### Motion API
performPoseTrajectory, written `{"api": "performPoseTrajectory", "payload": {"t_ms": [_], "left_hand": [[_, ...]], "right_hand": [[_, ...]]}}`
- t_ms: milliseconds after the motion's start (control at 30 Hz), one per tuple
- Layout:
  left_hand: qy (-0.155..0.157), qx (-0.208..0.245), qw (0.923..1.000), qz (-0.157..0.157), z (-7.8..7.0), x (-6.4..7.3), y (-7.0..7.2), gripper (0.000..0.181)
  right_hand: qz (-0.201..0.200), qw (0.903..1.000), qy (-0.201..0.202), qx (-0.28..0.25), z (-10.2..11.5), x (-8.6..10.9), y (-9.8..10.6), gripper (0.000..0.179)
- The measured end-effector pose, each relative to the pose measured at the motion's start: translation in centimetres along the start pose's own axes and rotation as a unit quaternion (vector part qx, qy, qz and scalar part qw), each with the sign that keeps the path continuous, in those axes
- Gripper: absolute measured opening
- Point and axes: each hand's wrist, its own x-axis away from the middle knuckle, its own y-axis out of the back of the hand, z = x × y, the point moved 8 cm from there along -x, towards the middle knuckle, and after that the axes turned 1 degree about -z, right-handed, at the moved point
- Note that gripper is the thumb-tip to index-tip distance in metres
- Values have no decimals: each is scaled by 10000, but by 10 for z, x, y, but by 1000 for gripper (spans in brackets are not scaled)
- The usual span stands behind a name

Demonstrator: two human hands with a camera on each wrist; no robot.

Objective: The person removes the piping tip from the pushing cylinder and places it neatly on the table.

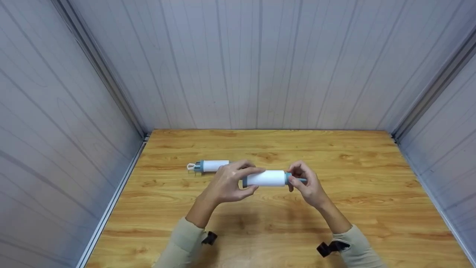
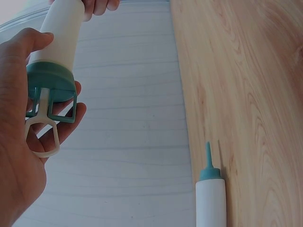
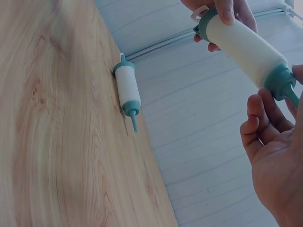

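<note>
A piping syringe (image 1: 273, 178) with a white barrel and teal ends is held above the table, lying roughly level between both hands. My left hand (image 1: 227, 183) grips the barrel near its plunger end, thumb on one side and fingers on the other. In the left wrist view, a whitish pull ring (image 2: 57, 142) and teal finger loops stick out below that end. My right hand (image 1: 310, 188) pinches the teal nozzle cap (image 3: 279, 81) at the opposite end, its thin tip pointing right past the fingers.
On the wooden table (image 1: 357, 193), a second, similar syringe (image 1: 215, 165) lies behind my left hand, its nozzle end hidden in the head view. The left wrist view shows its thin teal nozzle (image 2: 209, 156). Pale panel walls (image 1: 241, 74) enclose the table's back and sides.
</note>
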Motion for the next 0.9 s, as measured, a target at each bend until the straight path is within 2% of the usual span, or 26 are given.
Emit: {"api": "performPoseTrajectory", "payload": {"t_ms": [433, 900], "left_hand": [[40, -1, 10000, 12, 2, 0, 1, 45], [-66, -77, 9999, -48, 0, -1, 1, 45]], "right_hand": [[133, 9995, 162, -238, 3, 0, -1, 24], [65, 9999, 145, 3, 2, 1, 0, 16]]}}
